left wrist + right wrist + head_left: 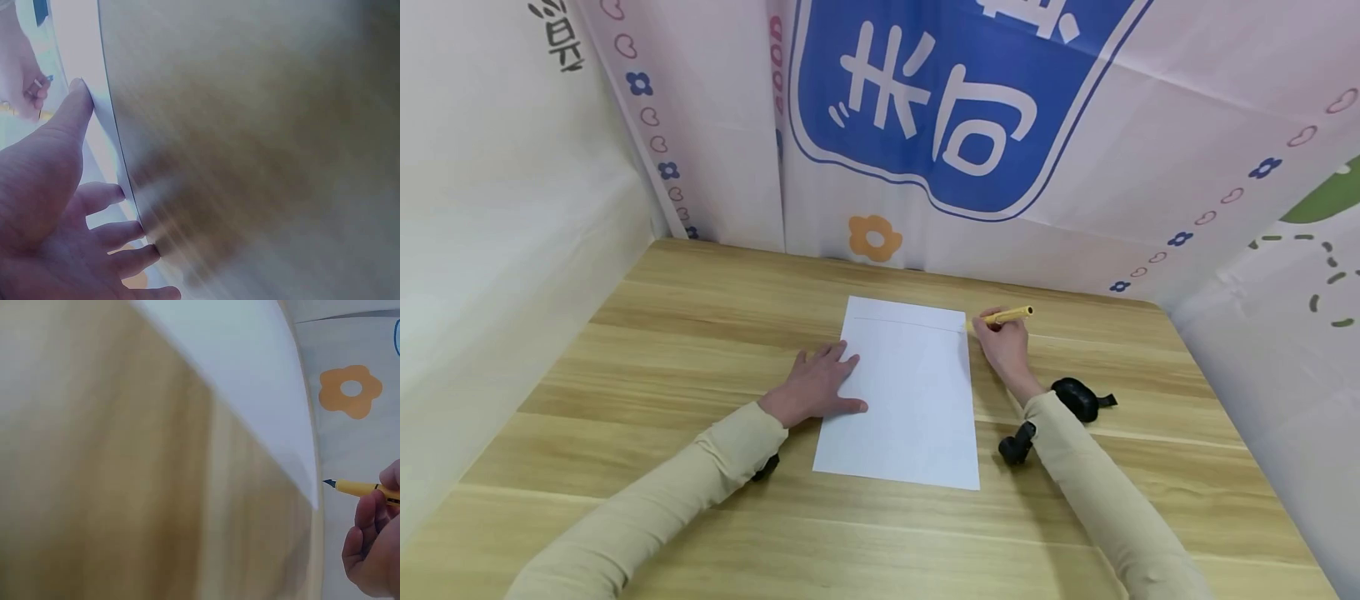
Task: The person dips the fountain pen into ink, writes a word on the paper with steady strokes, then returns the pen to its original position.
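Observation:
A white sheet of paper (910, 400) lies on the wooden table, with one thin line running across it near its far edge. My left hand (812, 390) rests at the sheet's left edge, fingers spread and straight, fingertips and thumb on the paper. In the left wrist view, that hand (44, 194) has its thumb and fingers apart. Near the sheet's far right corner, my right hand (1006, 348) pinches a yellow fountain pen (1013, 315). The right wrist view shows the pen's dark nib (329, 483) uncapped; whether it touches the paper I cannot tell.
Black strapped devices (1077, 400) show beside the right forearm, and part of another (766, 468) under the left cuff. The wooden table (700, 333) ends at a printed backdrop (715, 125) behind, with white sheeting (512, 208) at the left.

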